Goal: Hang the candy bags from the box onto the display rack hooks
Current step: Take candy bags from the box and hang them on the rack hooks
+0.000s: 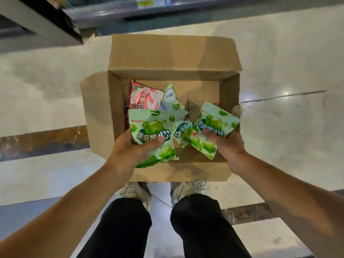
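1. Below, an open cardboard box point(163, 58) sits on the tiled floor point(279, 71), its flaps folded outward.
2. Inside, against the box's left wall, a red candy bag point(144, 95) lies over a pale bag point(170, 96) turned back side up.
3. The left hand point(130, 146) grips a green candy bag point(150, 127) above the box's near-left corner.
4. The right hand point(227, 144) pinches a second green bag point(216, 120) near the right wall; more green bags point(195, 138) lie between the hands.

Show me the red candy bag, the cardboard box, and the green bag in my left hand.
red candy bag point(145, 95): head view, on its printed front.
cardboard box point(173, 54): head view, on the far open flap.
green bag point(149, 125): head view, on the apple picture above the left hand point(130, 146).
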### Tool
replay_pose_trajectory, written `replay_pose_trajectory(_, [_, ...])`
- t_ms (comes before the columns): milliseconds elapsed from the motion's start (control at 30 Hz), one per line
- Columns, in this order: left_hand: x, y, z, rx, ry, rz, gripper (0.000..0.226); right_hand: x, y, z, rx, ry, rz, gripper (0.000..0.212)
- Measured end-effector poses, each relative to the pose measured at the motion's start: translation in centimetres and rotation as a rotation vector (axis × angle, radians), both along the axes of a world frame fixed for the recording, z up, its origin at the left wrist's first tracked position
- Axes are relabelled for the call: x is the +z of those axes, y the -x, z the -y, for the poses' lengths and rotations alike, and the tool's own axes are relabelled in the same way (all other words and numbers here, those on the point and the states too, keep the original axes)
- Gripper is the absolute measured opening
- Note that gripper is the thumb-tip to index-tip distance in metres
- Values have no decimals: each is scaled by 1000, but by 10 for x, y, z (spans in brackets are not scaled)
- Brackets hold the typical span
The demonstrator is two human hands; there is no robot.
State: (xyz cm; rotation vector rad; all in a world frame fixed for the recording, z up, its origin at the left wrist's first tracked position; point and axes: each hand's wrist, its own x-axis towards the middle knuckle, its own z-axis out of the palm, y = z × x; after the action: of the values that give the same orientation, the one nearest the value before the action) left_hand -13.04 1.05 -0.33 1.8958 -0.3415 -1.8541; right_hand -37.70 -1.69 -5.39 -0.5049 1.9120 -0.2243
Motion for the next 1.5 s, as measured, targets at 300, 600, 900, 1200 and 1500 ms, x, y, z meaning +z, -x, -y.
replay_pose_trajectory(300, [226,-42,45,-36,133,30,70,259,-30,30,23,195,252,43])
replay_pose_trajectory(600, [511,-101,29,-114,272,38,32,565,-76,8,109,405,266,25])
replay_pose_trajectory(900, [673,-131,-54,17,446,48,31,711,-103,-60,206,606,308,23])
replay_pose_trajectory(1200, [733,-116,-147,236,583,175,41,761,-118,-97,330,739,456,25])
replay_pose_trajectory(1500, [768,-166,-232,475,676,290,43,796,-191,-135,579,749,604,18])
